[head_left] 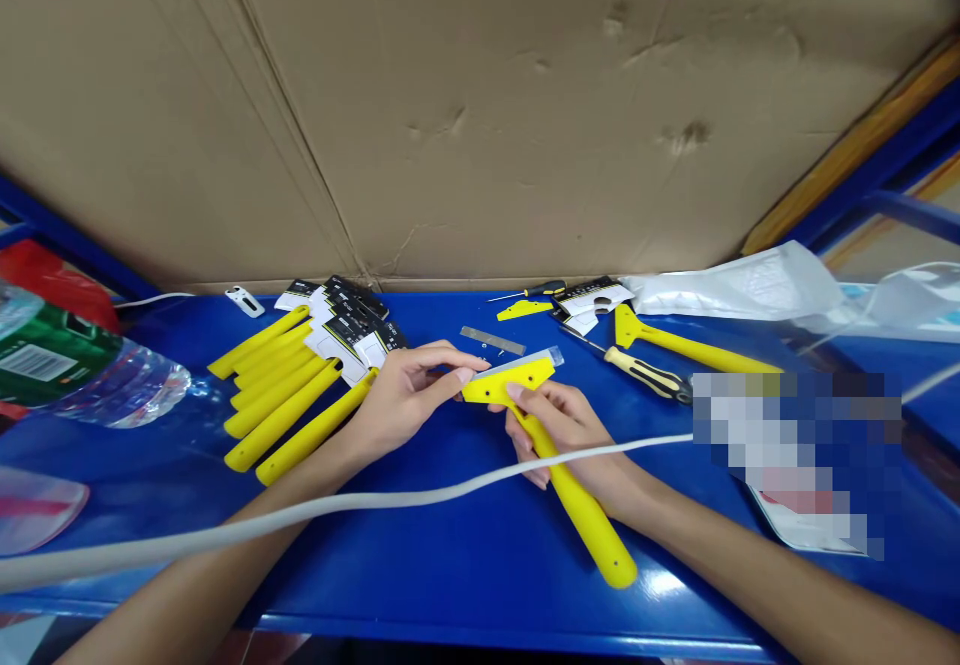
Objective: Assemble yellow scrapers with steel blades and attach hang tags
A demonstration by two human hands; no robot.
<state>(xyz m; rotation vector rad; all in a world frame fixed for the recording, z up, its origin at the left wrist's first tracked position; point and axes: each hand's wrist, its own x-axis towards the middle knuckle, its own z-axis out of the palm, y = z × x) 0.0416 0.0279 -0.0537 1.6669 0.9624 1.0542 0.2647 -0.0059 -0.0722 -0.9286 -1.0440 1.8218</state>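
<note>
Yellow plastic scraper (577, 505) held above the blue workbench (450, 585), long axis slanting from head, upper left, to handle end, lower right. Right hand (566, 435) is nearer, fingers wrapped round the neck. Left hand (405, 400) reaches in from the left, fingertips pinching the head's edge, wrist low. Loose metal blade (492, 340) lies just beyond the scraper; bundled yellow handles (277, 395) lie well left of it.

We're looking at a bright yellow plastic scraper (577, 515), its long rounded handle slanting down to the right, a flat wide head on top, and a thin steel blade (525, 359) along the far edge. Our left-hand grip (409, 395) pinches the head, our right-hand grip (562, 435) wraps the neck, over the blue desk (465, 565).
</note>
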